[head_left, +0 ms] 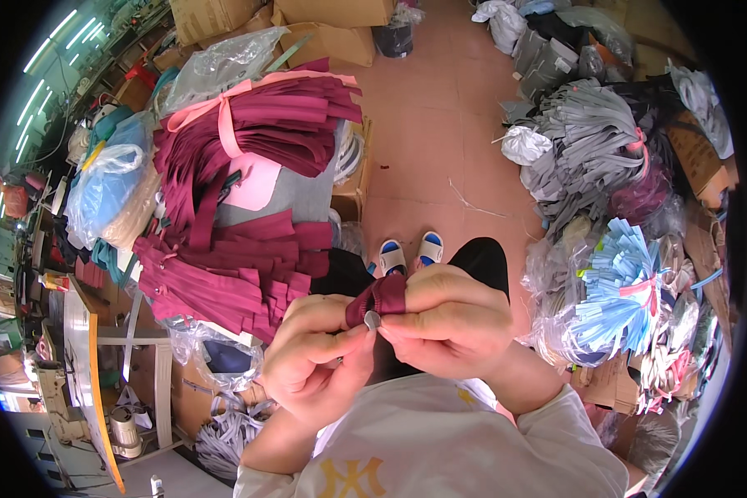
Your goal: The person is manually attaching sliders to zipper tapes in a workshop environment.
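In front of my body, my left hand point(311, 357) and my right hand point(455, 322) are closed on a maroon zipper point(389, 293). Its tape is bent into a curve, and dark teeth show along the lower edge. A small silver metal piece point(372, 319), perhaps the slider, sits between my thumbs and fingertips at the bend. To the left lies a loose row of maroon zippers point(224, 278). Beyond it rests a thicker maroon bundle point(295, 124), tied round with a pink strip point(227, 124).
Grey strips point(585, 137) and light blue strips point(614, 290) lie bundled on plastic bags at the right. Cardboard boxes point(328, 41) stand at the far side. A table edge point(91, 373) is at the lower left. My feet in sandals point(393, 257) rest on the reddish floor point(440, 149).
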Demonstrator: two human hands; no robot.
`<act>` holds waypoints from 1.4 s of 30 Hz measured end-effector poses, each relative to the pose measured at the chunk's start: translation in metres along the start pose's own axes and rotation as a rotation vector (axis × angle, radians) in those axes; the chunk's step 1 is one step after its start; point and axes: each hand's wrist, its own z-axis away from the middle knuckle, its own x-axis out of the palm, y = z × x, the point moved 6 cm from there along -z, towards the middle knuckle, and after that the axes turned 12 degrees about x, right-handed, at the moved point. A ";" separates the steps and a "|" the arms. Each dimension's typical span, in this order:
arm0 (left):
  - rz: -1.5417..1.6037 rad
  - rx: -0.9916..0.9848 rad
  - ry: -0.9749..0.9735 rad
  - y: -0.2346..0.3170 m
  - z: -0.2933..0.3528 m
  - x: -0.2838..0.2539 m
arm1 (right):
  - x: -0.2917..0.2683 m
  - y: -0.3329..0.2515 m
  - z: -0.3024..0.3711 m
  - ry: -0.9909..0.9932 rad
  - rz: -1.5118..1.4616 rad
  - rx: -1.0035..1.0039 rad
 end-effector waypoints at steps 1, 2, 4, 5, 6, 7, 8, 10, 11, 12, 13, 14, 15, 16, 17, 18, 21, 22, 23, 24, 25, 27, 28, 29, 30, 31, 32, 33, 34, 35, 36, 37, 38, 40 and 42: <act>-0.016 0.032 0.000 0.000 -0.001 0.000 | 0.001 0.000 0.001 0.000 0.002 -0.002; -0.014 0.034 0.001 -0.002 0.000 0.001 | 0.001 0.001 0.002 0.020 0.008 -0.009; -0.059 0.100 0.013 -0.002 0.001 0.003 | 0.003 0.003 0.005 0.041 0.016 -0.018; -0.057 0.102 0.013 -0.002 0.000 0.004 | 0.003 0.003 0.006 0.070 0.042 -0.010; -0.093 0.115 -0.002 -0.001 -0.002 0.004 | 0.002 0.004 0.006 0.097 0.065 -0.002; -0.129 0.128 -0.017 0.000 -0.003 0.005 | 0.002 0.006 0.006 0.097 0.065 -0.003; -0.129 0.129 -0.016 -0.001 -0.002 0.005 | 0.001 0.010 0.005 0.073 0.050 0.032; -0.034 0.014 0.034 -0.008 0.002 0.002 | 0.001 0.012 0.004 0.052 0.037 0.069; -0.033 0.015 0.033 -0.007 0.002 0.002 | 0.001 0.012 0.003 0.036 -0.003 0.116; -0.001 -0.041 0.066 -0.007 0.003 0.001 | 0.001 0.013 0.002 0.018 -0.045 0.163; 0.031 -0.096 0.099 -0.009 0.004 0.000 | 0.001 0.013 0.001 0.018 -0.046 0.162; 0.031 -0.097 0.100 -0.009 0.005 0.000 | 0.001 0.012 0.000 0.010 -0.029 0.150; 0.047 -0.117 0.107 -0.010 0.006 0.000 | 0.001 0.011 0.000 0.002 -0.013 0.139; 0.064 -0.138 0.114 -0.012 0.007 -0.001 | 0.001 0.012 0.000 0.002 -0.013 0.139; 0.063 -0.139 0.115 -0.014 0.007 -0.001 | 0.001 0.012 0.000 -0.005 -0.005 0.134; 0.035 -0.078 0.079 -0.013 0.005 -0.001 | 0.001 0.011 0.000 -0.010 0.004 0.131; 0.009 -0.018 0.054 -0.011 0.006 0.002 | 0.005 0.014 0.007 0.010 -0.027 0.166; 0.008 -0.016 0.066 -0.011 0.006 0.003 | 0.005 0.013 0.007 0.009 -0.028 0.167; 0.006 -0.017 0.066 -0.009 0.006 0.003 | 0.006 0.019 0.006 -0.032 -0.147 0.298; 0.139 -0.156 0.136 -0.013 0.007 0.002 | 0.007 0.024 0.007 -0.071 -0.265 0.431; 0.272 -0.296 0.206 -0.016 0.010 0.002 | 0.006 0.026 0.006 -0.094 -0.355 0.478; 0.379 -0.368 0.231 -0.014 0.008 0.001 | 0.005 0.024 0.004 -0.125 -0.390 0.489; 0.486 -0.438 0.256 -0.016 0.009 0.002 | 0.006 0.024 0.003 -0.157 -0.426 0.498; 0.485 -0.440 0.256 -0.017 0.010 0.000 | 0.004 0.023 0.002 -0.157 -0.426 0.499; 0.491 -0.442 0.249 -0.018 0.012 -0.002 | 0.004 0.023 0.001 -0.174 -0.445 0.508; 0.496 -0.444 0.243 -0.019 0.013 -0.003 | 0.005 0.023 0.001 -0.191 -0.463 0.517; 0.496 -0.446 0.242 -0.019 0.013 -0.004 | 0.005 0.022 0.002 -0.190 -0.463 0.518; 0.525 -0.464 0.249 -0.020 0.013 -0.003 | 0.006 0.023 0.003 -0.179 -0.502 0.540; 0.554 -0.481 0.256 -0.021 0.014 -0.003 | 0.006 0.023 0.004 -0.166 -0.541 0.562; 0.554 -0.482 0.256 -0.020 0.013 -0.003 | 0.005 0.023 0.004 -0.165 -0.541 0.563; 0.584 -0.524 0.270 -0.020 0.013 -0.002 | 0.004 0.022 0.003 -0.184 -0.485 0.555; 0.615 -0.566 0.285 -0.020 0.013 -0.002 | 0.004 0.022 0.002 -0.202 -0.429 0.546; 0.615 -0.567 0.284 -0.020 0.011 -0.002 | 0.005 0.021 0.002 -0.201 -0.430 0.546; 0.645 -0.588 0.300 -0.020 0.010 -0.002 | 0.004 0.018 0.000 -0.161 -0.345 0.531; 0.665 -0.614 0.283 -0.019 0.011 -0.002 | -0.001 0.018 -0.008 -0.181 -0.211 0.409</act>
